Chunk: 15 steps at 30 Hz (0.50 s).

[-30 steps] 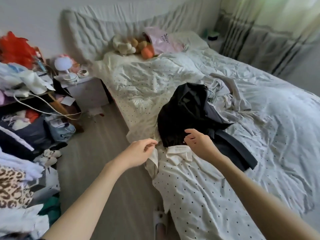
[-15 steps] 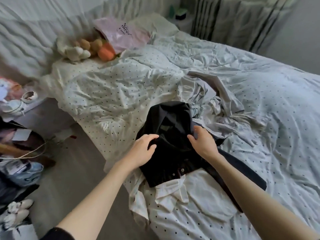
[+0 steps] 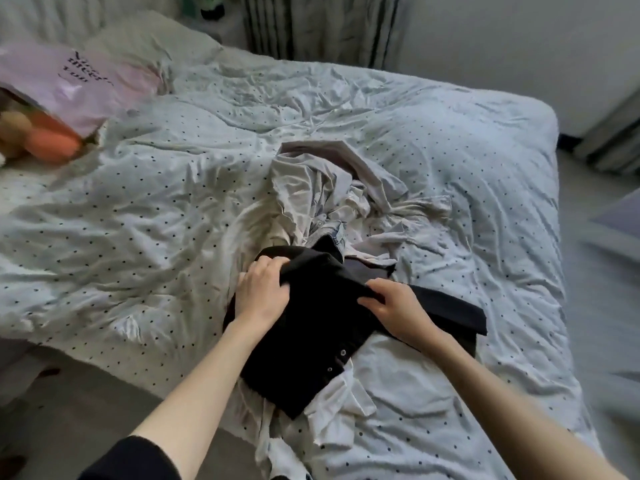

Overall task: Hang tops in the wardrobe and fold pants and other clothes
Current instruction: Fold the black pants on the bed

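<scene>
A black garment with snap buttons (image 3: 311, 341) lies on the dotted bedcover (image 3: 138, 220) near the bed's front edge. My left hand (image 3: 263, 292) grips its upper left edge, fingers curled into the cloth. At the garment's right side, my right hand (image 3: 394, 306) pinches a fold of the same black cloth. A dark strip of it (image 3: 453, 310) stretches right beyond that hand. A white garment (image 3: 343, 407) lies partly under the black one. Behind them sits a crumpled heap of grey and pale clothes (image 3: 339, 195).
A pink bag with lettering (image 3: 69, 84) and plush toys (image 3: 41, 140) lie at the bed's head, far left. Striped curtains (image 3: 311, 29) hang behind the bed. Bare floor (image 3: 86, 410) runs along the bed's near left side.
Both hands moved from the white garment onto the black one and took hold of its top edge. My view swung right and closer over the bed.
</scene>
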Motion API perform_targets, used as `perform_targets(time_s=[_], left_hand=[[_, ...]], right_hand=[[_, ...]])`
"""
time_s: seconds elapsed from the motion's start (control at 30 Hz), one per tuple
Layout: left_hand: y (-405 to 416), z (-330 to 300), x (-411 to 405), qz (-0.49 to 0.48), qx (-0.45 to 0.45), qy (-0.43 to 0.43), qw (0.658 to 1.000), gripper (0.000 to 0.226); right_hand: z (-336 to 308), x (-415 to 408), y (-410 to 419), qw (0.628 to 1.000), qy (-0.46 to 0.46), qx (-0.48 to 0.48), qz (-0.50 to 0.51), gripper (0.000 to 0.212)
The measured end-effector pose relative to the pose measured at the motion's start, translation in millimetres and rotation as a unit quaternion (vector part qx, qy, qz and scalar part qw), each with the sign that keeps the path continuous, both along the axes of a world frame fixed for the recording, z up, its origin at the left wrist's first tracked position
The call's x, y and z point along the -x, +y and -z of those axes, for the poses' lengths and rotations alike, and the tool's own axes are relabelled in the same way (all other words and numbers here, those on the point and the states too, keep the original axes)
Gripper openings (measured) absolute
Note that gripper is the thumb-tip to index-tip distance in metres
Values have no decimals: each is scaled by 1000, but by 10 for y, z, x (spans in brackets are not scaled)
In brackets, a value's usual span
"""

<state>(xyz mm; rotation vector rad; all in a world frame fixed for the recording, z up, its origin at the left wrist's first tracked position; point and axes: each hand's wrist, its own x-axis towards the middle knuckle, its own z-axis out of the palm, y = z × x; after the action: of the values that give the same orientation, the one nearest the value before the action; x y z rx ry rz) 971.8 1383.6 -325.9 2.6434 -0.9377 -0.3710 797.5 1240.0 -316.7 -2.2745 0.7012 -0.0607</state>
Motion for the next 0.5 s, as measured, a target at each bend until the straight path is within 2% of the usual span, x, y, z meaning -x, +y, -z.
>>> perform_targets(time_s=[0.07,0.17,0.33,0.43,0.5], left_hand=[[-94,-23,131,38,37,-5,999,36],[-196,-126,312,99,96,11,990,26],[-654,-692,369,126,236,51,962,19],[-972,-1088,466,146,300,78,939,14],[-1182,-1351,602,163,333,79,926,14]], right_hand=[[-58,183,-59,999,4,9,47,22],[-188,413,-159,988,-19,17,153,4],[-709,544,-459,931,-143,48,332,30],[-1146,604,-698,895,-226,34,382,35],[-1482,755,-846,873,-265,69,403,36]])
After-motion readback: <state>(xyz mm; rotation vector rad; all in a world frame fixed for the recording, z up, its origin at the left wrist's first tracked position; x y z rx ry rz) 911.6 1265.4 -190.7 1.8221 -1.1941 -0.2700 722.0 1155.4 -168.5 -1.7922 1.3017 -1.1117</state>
